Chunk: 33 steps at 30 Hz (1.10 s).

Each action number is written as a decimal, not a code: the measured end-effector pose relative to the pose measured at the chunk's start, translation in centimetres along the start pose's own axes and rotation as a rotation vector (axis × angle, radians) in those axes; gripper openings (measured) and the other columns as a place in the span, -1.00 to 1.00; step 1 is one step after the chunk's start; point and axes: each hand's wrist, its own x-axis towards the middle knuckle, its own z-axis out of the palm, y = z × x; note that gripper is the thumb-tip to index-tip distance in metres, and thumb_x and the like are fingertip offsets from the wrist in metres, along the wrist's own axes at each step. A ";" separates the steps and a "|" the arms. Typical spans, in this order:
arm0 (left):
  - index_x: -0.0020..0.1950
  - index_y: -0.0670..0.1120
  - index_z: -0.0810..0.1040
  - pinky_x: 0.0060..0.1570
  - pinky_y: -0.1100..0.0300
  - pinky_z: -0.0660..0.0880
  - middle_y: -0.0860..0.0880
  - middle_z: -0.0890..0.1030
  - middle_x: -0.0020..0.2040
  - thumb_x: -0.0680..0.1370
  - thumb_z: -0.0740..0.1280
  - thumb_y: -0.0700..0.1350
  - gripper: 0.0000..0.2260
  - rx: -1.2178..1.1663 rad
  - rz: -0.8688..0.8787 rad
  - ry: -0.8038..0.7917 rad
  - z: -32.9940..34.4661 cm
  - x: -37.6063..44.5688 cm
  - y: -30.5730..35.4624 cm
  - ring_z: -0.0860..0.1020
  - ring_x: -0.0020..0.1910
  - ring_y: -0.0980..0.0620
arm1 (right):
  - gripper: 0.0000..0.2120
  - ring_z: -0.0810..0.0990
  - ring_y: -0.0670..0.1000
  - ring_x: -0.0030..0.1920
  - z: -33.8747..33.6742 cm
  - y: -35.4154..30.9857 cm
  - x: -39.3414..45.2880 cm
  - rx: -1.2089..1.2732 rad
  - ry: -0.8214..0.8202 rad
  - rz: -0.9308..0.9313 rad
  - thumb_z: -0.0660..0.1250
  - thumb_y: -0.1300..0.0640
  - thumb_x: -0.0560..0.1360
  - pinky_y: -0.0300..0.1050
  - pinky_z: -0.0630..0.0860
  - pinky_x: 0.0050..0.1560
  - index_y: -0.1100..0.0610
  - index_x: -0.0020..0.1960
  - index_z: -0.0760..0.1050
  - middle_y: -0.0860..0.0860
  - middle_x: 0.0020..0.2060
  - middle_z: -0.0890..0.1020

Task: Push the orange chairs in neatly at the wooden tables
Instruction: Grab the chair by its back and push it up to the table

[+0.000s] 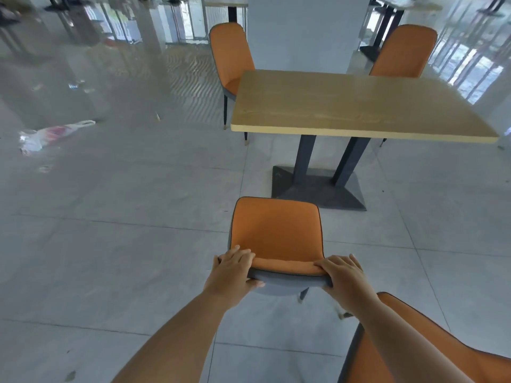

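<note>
Both hands curl over the backrest top of the orange chair (276, 233): left hand (235, 269) and right hand (344, 275) at its corners. The wooden table (359, 106) stands at one o'clock, so I should push evenly, steering slightly right.

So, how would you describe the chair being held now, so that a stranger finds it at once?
Start from the wooden table in the middle. On its near side, out on the floor, stands an orange chair facing the table's dark base. Unlike the other orange chairs, it has the left hand and right hand gripping its backrest top.
</note>
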 end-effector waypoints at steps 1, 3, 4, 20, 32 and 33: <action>0.48 -0.01 0.24 0.46 -0.18 0.07 0.05 0.21 0.54 0.52 0.28 0.26 -0.37 0.006 -0.003 0.003 -0.2 1.0 -0.1 0.01 0.55 0.01 | -0.65 0.45 0.02 0.25 -0.1 0.4 1.0 0.005 0.004 -0.006 0.38 0.02 0.50 0.06 0.20 0.43 -0.10 0.27 0.49 -0.12 0.13 0.57; 0.47 -0.01 0.24 0.45 -0.15 0.09 0.04 0.22 0.54 0.52 0.28 0.26 -0.37 0.019 -0.002 0.015 -0.6 3.0 -0.3 0.02 0.55 0.00 | -0.65 0.45 0.01 0.24 -0.6 1.2 3.0 0.001 -0.001 -0.012 0.38 0.00 0.50 0.04 0.22 0.42 -0.12 0.27 0.48 -0.14 0.13 0.57; 0.47 -0.01 0.25 0.46 -0.15 0.09 0.04 0.22 0.54 0.51 0.28 0.26 -0.37 0.020 -0.003 0.022 -0.8 4.0 -0.3 0.03 0.55 0.00 | -0.65 0.45 0.00 0.24 -0.8 1.7 4.0 -0.001 -0.002 -0.014 0.39 -0.01 0.49 0.02 0.22 0.41 -0.12 0.27 0.48 -0.15 0.13 0.57; 0.46 0.03 0.26 0.48 -0.17 0.02 0.09 0.24 0.53 0.51 0.33 0.22 -0.40 -0.058 -0.050 0.071 -2.0 12.7 -0.3 0.01 0.55 0.05 | -0.62 0.49 -0.02 0.14 -2.9 6.0 13.3 -0.014 -0.005 -0.053 0.41 -0.04 0.45 -0.12 0.21 0.35 -0.12 0.25 0.47 -0.15 0.08 0.57; 0.45 0.02 0.28 0.46 -0.23 0.05 0.08 0.26 0.52 0.52 0.34 0.18 -0.44 -0.053 -0.024 0.080 -4.2 18.4 -3.0 0.03 0.54 0.04 | -0.63 0.48 -0.02 0.14 -3.5 5.4 18.7 -0.046 0.028 -0.025 0.39 0.00 0.48 -0.09 0.20 0.37 -0.12 0.27 0.46 -0.15 0.06 0.56; 0.45 0.02 0.29 0.46 -0.23 0.06 0.08 0.26 0.52 0.52 0.34 0.18 -0.44 -0.051 -0.023 0.084 -4.4 19.1 -3.1 0.03 0.54 0.03 | -0.64 0.48 -0.02 0.14 -3.7 5.5 19.4 -0.047 0.030 -0.021 0.38 0.00 0.48 -0.08 0.20 0.38 -0.12 0.27 0.46 -0.15 0.06 0.56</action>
